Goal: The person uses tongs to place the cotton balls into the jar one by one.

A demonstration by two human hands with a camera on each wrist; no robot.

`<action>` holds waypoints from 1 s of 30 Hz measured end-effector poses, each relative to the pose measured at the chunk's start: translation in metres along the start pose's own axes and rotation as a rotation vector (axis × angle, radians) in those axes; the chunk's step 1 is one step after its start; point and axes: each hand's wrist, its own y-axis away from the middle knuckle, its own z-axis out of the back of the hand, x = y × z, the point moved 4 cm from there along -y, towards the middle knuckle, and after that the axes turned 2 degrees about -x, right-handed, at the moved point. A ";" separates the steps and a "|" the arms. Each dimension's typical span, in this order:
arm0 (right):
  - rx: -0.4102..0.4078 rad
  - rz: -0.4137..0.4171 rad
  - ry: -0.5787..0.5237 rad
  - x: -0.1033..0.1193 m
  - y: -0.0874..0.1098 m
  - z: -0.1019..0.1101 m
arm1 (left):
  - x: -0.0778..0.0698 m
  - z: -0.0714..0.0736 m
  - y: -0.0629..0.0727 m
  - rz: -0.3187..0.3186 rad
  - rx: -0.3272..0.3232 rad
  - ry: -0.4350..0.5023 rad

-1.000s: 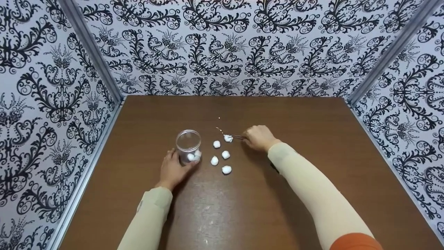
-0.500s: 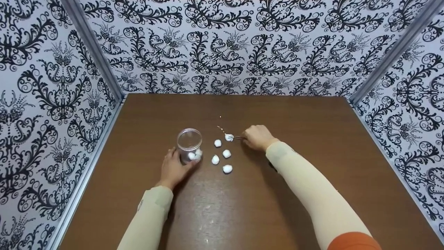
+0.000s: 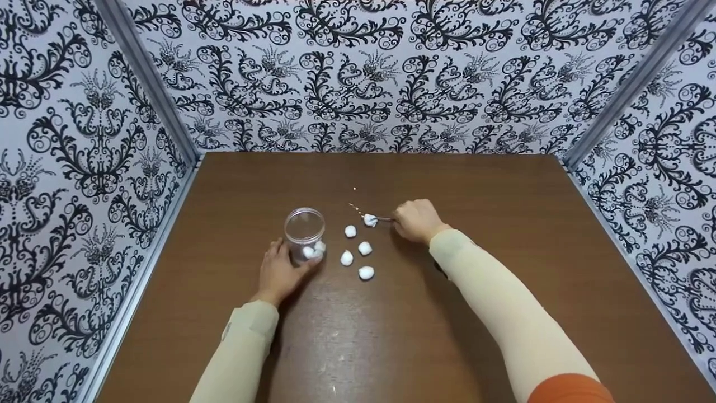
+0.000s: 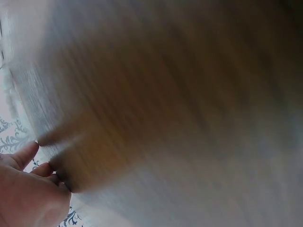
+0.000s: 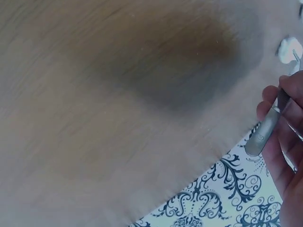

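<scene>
My left hand (image 3: 278,275) holds the lower side of a clear plastic jar (image 3: 305,226), which stands open-topped on the table; a few white cotton balls (image 3: 309,252) lie at its bottom. My right hand (image 3: 417,219) grips a metal fork (image 5: 265,132) by its handle, its wide end sticking out past the fingers. At the fork's tip is another cotton ball (image 3: 370,220), also at the top right in the right wrist view. Between jar and fork, several loose cotton balls (image 3: 364,248) are scattered. The left wrist view shows only fingers (image 4: 23,156) and blurred tabletop.
The brown wooden table (image 3: 475,179) meets black-and-white patterned walls (image 3: 369,84) at its back and sides. Grey metal posts (image 3: 148,78) stand at the back corners. Light specks (image 3: 356,207) lie on the table behind the cotton balls.
The fork shifts slightly at the farthest cotton ball, which moves a little back and right. My left hand and the jar hold their place.
</scene>
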 end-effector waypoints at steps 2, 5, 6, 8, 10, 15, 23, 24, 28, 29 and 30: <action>-0.014 0.003 -0.002 -0.002 0.004 0.004 | 0.000 0.000 0.001 0.001 0.002 0.002; -0.035 0.009 -0.012 -0.005 0.010 0.011 | 0.000 -0.001 0.001 0.002 0.006 0.005; -0.045 0.016 -0.013 -0.006 0.012 0.014 | -0.001 -0.001 0.002 0.002 0.009 0.007; -0.065 0.026 -0.017 -0.008 0.017 0.019 | -0.001 -0.001 0.002 0.003 0.010 0.011; -0.091 0.042 -0.022 -0.010 0.022 0.024 | -0.001 0.000 0.001 0.004 0.009 0.015; -0.162 0.103 -0.053 -0.008 0.030 0.042 | 0.002 0.000 0.000 0.005 0.015 0.011; -0.246 0.181 -0.062 0.009 0.024 0.071 | 0.002 -0.001 -0.002 0.003 0.016 -0.002; -0.254 0.187 -0.061 0.013 0.022 0.074 | 0.002 -0.001 -0.002 0.004 0.015 -0.002; -0.273 0.218 -0.059 0.028 0.012 0.087 | 0.002 0.000 -0.001 0.002 0.010 0.001; -0.272 0.223 -0.061 0.032 0.009 0.090 | 0.001 0.000 0.000 0.001 0.009 0.002; -0.270 0.229 -0.059 0.036 0.007 0.093 | 0.000 0.000 0.000 -0.004 0.008 0.003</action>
